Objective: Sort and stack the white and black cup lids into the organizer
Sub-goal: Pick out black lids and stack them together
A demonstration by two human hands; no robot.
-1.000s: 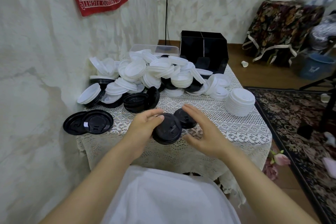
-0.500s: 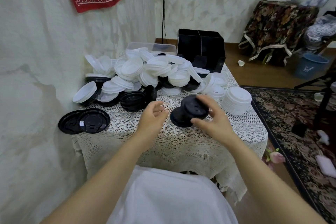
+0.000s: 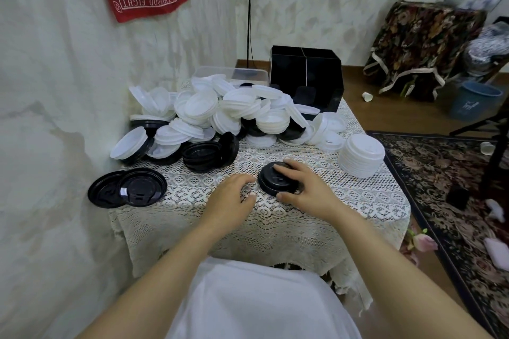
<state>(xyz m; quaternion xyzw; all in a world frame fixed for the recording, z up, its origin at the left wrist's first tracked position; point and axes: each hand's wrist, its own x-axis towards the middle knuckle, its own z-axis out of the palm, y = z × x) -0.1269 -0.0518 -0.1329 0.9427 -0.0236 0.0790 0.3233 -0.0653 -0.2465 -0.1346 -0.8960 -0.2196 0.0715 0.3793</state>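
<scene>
A small stack of black lids sits on the lace tablecloth in front of me. My right hand lies over it, fingers on top and thumb against its near rim, gripping it. My left hand rests on the cloth just left of that stack, fingers loosely curled, holding nothing. Behind, a mixed heap of white lids and black lids covers the table's back half. The black organizer stands at the far edge. A neat stack of white lids sits at the right.
Two large black lids lie at the table's left edge by the wall. A clear plastic tub sits behind the heap. The table's edge drops to a patterned rug on the right. A blue bin stands on the floor.
My right hand carried a black lid from my left hand over to the other black lid and lowered it onto the table. My left hand let go and sank to the cloth.
</scene>
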